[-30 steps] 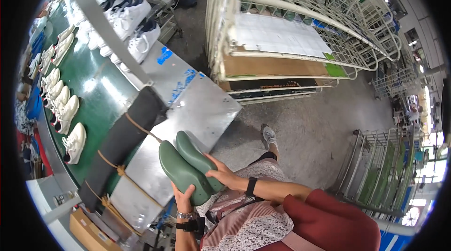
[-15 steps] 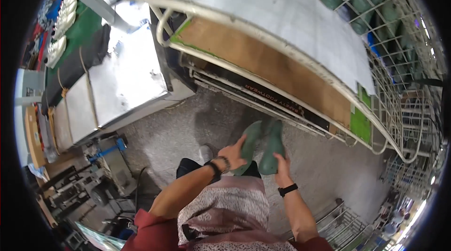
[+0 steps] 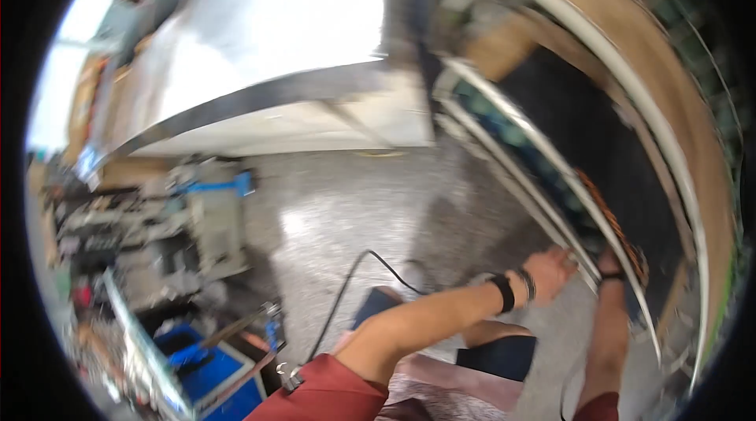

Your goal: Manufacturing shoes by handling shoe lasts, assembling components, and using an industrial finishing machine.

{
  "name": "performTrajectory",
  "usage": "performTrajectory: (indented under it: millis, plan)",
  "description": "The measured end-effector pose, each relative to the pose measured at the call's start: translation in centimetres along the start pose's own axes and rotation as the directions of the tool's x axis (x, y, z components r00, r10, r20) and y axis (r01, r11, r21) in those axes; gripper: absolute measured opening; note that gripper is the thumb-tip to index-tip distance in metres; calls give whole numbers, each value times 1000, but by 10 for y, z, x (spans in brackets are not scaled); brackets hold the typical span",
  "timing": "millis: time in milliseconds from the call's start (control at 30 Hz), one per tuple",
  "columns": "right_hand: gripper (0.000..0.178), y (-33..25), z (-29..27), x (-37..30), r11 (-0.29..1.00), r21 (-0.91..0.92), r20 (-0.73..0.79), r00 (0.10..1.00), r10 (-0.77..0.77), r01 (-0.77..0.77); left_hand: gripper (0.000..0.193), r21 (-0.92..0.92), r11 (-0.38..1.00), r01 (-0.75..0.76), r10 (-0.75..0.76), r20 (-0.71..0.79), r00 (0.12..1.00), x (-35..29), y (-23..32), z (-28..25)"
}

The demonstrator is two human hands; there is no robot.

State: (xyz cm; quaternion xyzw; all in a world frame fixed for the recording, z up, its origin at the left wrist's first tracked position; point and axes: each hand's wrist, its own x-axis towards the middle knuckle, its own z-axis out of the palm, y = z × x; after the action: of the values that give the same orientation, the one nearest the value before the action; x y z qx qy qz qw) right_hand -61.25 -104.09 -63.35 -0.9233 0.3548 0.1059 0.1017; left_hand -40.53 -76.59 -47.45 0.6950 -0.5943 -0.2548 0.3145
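Note:
My left hand [image 3: 551, 273] is next to the pale lower rail [image 3: 539, 215] of a wire rack. It looks loosely open, with nothing visible in it, though blur softens the fingers. Touching or just short of the rail, I cannot tell. My right hand [image 3: 609, 260] reaches between the rails into the rack's low shelf. Its fingers are mostly hidden, and anything it holds does not show. Several green shoe lasts [image 3: 512, 128] lie in that low level, blurred. Above them is a dark shelf panel [image 3: 579, 118] with orange print.
A white-topped bench [image 3: 268, 27] stands at the upper left. Grey machinery [image 3: 216, 224] with a blue part is at the left. A black cable [image 3: 340, 307] loops over the floor near my legs. A blue bin [image 3: 236, 389] sits at lower left.
My view has swung and I have bent lower towards the rack. Both hands went from holding two green shoe lasts to the rack's low level at right. Those two lasts no longer show in my hands.

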Motion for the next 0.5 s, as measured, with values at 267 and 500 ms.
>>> performTrajectory:
  millis: [267,500]
  plan:
    - [67,-194,-113,-102,855,354,169,925,341,-380,55,-117,482,868,-875,-14,484,-302,78,-179]
    - [25,-528,-305,-163,554,812,171,834,-524,182,54,-450,-81,889,-932,-281,-228,-542,244,-227]
